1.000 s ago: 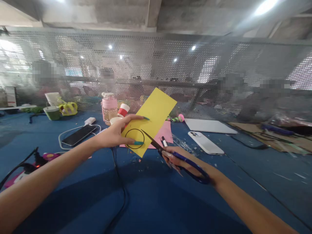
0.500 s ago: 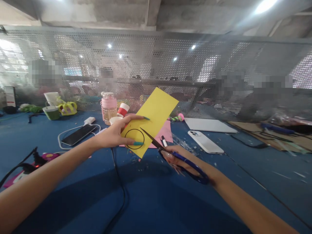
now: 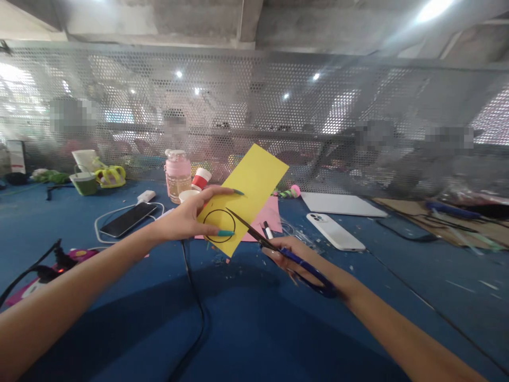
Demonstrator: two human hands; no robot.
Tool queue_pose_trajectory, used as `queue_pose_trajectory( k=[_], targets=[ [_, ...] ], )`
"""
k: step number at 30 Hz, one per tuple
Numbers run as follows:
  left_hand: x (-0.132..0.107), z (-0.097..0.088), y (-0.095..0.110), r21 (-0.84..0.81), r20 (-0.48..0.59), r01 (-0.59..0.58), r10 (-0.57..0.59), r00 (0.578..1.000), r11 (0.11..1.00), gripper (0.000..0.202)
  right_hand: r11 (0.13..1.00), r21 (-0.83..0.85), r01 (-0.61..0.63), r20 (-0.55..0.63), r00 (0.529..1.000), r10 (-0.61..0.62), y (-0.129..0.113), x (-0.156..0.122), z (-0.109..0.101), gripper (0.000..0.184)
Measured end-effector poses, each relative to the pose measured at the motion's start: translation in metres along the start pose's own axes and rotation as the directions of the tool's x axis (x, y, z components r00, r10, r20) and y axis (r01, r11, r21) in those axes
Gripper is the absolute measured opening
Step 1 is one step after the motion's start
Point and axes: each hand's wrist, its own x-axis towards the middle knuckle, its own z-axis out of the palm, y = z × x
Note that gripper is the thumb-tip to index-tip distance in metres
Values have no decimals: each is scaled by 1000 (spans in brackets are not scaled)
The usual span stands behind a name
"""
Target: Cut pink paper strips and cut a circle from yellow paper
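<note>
A rectangular sheet of yellow paper [image 3: 258, 180] is held tilted above the table by my left hand [image 3: 186, 215]. Its thumb and a finger, with long teal nails, lie on the near face of the sheet. Close to the thumb, a black circle is drawn on the paper's lower left part. My right hand [image 3: 296, 254] grips a pair of scissors [image 3: 308, 268] with dark blue handles. The dark blades point up and left across the sheet, their tip just right of the circle's upper edge. Whether the second blade is behind the paper I cannot tell.
Pink paper [image 3: 271, 215] and a marker [image 3: 268, 230] lie behind the scissors. A white phone [image 3: 338, 233] is to the right, a black phone [image 3: 129, 219] to the left. A pink-lidded bottle [image 3: 177, 178] stands behind my left hand. A perforated metal screen [image 3: 254, 111] closes the back.
The scissors have moved slightly left and their handles have come closer together. The yellow sheet's right corner has shifted a little left. My left hand keeps its hold.
</note>
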Motion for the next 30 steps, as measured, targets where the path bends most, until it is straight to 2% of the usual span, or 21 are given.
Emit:
queue_pose_trajectory(
  k=[7,12,17,24,30],
  targets=[
    [-1,1,2,-87,19,41,-40,999,995,66,998,44,-37,-13,999,38,3,5,-1,42],
    [0,1,1,-35,6,26,-26,1000,999,65,999,13,-40,17,999,39,8,7,-2,44],
    [1,4,-1,2,-8,-27,27,1000,1000,65,1000,5,20,-22,1000,-20,6,3,4,46],
    [0,13,3,-148,73,49,-38,997,988,65,1000,6,22,-37,999,-22,4,2,9,52],
    [-1,13,4,-122,60,64,-57,997,990,65,999,5,42,-3,999,-42,4,4,7,52]
  ],
)
